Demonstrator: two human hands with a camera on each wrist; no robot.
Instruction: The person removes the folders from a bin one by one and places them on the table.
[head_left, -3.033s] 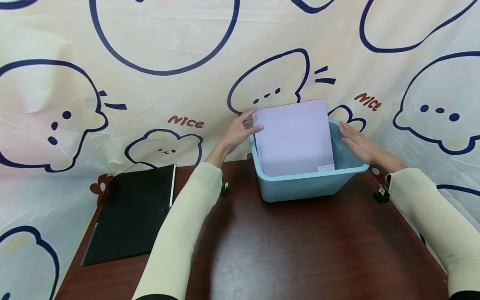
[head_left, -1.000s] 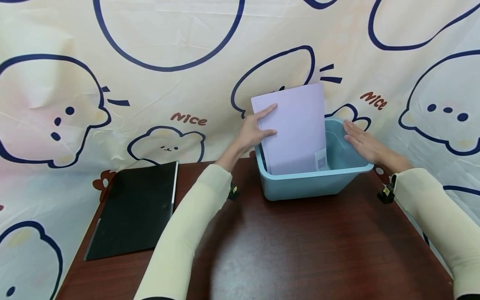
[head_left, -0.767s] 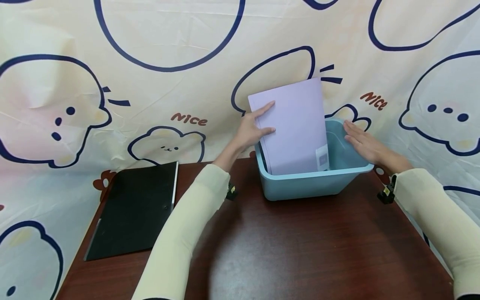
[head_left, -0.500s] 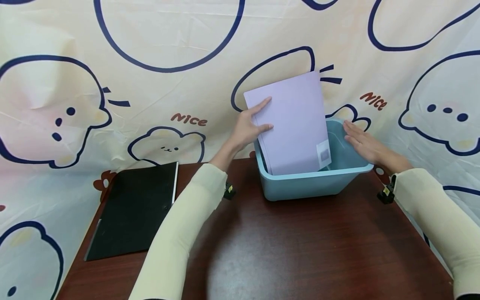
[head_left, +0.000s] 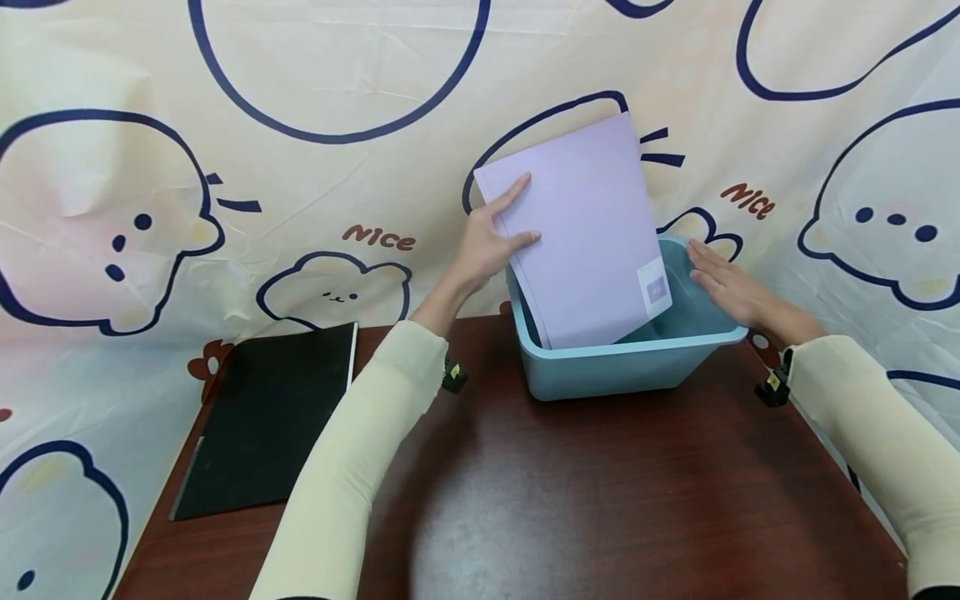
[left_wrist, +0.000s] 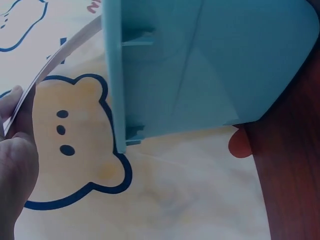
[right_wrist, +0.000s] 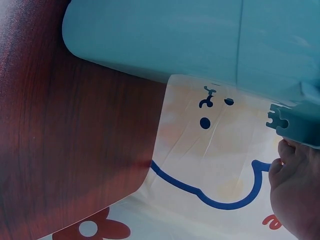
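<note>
Partly inside the bin (head_left: 600,375), the purple folder (head_left: 585,225) tilts, pinched by your left hand (head_left: 483,242), two digits spread across its front. Your right hand (head_left: 727,287) rests, fingers straight, on the rim (head_left: 737,336).

The worktop (head_left: 600,492) is under the tub (head_left: 600,375) and continues in front of it. The folder (head_left: 581,225) is in the tub, leaning, with its upper part rising above the rim. The left grip (head_left: 482,250) is at the tub's left side, on the folder's edge. The right grip (head_left: 722,285) touches the tub's right rim. Well left of the tub, a flat board (head_left: 270,417) lies on the worktop. Behind the tub hangs a cloth (head_left: 337,192).
</note>
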